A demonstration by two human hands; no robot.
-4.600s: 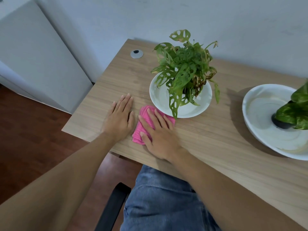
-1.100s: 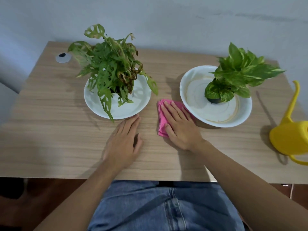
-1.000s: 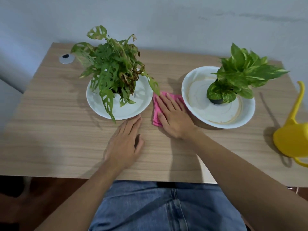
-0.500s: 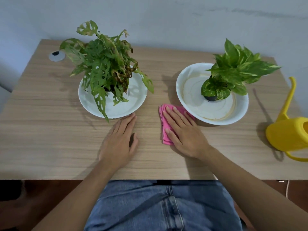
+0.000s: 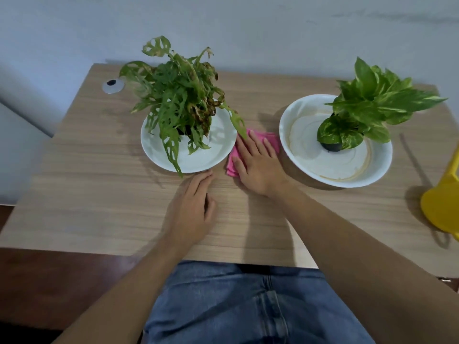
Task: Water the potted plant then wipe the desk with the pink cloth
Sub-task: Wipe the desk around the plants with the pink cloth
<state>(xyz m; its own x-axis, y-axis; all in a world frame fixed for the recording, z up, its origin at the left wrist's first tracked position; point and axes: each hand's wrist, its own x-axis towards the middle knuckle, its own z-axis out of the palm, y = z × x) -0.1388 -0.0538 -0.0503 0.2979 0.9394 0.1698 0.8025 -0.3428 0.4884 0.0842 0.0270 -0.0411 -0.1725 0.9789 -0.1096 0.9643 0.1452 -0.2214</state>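
Observation:
A folded pink cloth (image 5: 269,141) lies on the wooden desk (image 5: 99,194) between two white dishes. My right hand (image 5: 258,165) presses flat on it, fingers spread, covering most of it. My left hand (image 5: 191,209) rests palm down on the desk just in front of the left dish (image 5: 161,155), holding nothing. A holey-leaved potted plant (image 5: 178,100) stands in that dish. A second plant with broad variegated leaves (image 5: 367,108) stands in the right dish (image 5: 310,150). The yellow watering can (image 5: 444,204) sits at the right edge, partly out of frame.
A round silver cable grommet (image 5: 113,85) is set in the desk's far left corner. The wall runs right behind the desk. My jeans-clad lap is below the front edge, and dark wood floor shows at the left.
My right hand has slid the pink cloth away from me and a little left, up between the two dishes. My left hand stays put on the desk.

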